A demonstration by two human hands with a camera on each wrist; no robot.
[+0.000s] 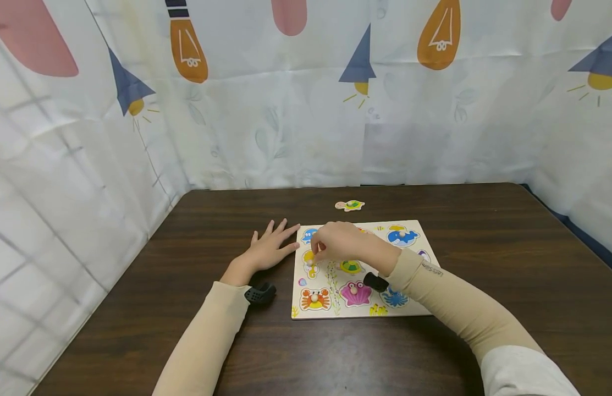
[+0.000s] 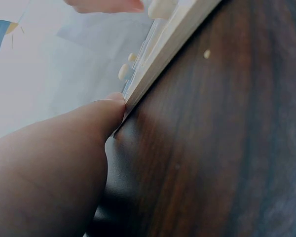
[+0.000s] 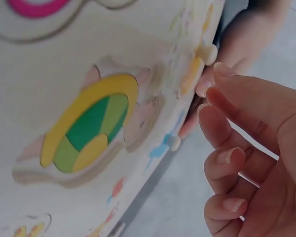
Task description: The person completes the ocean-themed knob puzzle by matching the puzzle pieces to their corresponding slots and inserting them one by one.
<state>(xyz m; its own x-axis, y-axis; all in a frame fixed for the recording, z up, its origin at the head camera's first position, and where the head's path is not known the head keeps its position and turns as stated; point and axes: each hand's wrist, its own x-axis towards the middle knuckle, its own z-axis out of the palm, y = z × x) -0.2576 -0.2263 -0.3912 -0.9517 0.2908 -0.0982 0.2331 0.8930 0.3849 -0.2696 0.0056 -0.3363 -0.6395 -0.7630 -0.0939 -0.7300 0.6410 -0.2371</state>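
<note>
A white wooden peg puzzle board (image 1: pixel 306 313) lies on the table, printed with sea animals. Over its left part is my right hand (image 1: pixel 337 242), fingers loosely bent, with the yellow seahorse piece (image 1: pixel 310 269) just below the fingertips. In the right wrist view the seahorse's knob (image 3: pixel 207 54) sits beside the thumb tip, and nothing shows between thumb and forefinger. My left hand (image 1: pixel 266 250) rests spread on the table, thumb and forefinger against the board's left edge. Behind the board lies a loose turtle piece (image 1: pixel 350 205); a turtle picture (image 3: pixel 93 128) shows at the board's middle.
A crab piece (image 1: pixel 315 298), a pink shell piece (image 1: pixel 355 293), a blue octopus piece (image 1: pixel 395 297) and a whale piece (image 1: pixel 402 236) sit on the board. The dark wooden table (image 1: pixel 187 330) ends at a printed curtain (image 1: pixel 286 137) along the back and sides.
</note>
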